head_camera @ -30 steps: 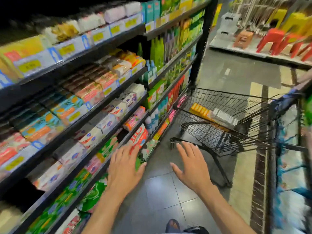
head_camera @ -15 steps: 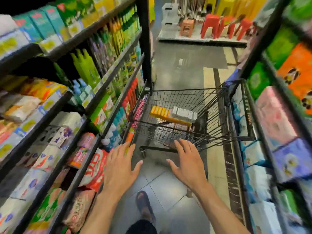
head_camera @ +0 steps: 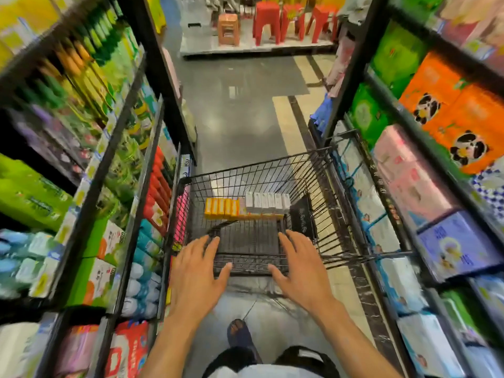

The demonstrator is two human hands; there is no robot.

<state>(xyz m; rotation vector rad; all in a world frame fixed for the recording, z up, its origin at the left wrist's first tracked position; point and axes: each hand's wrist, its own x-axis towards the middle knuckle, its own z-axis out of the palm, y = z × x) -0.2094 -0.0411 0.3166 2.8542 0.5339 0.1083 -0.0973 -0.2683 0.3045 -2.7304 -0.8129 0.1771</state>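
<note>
Both spread and empty, your left hand (head_camera: 195,271) and right hand (head_camera: 302,271) hover at the cart's (head_camera: 251,259) near rim, 12 o'clock; grip it evenly before pushing.

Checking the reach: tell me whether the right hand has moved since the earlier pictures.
Yes. The right hand went forward: earlier short of the cart, which stands by the left shelf's end post, now over its near rim.
</note>
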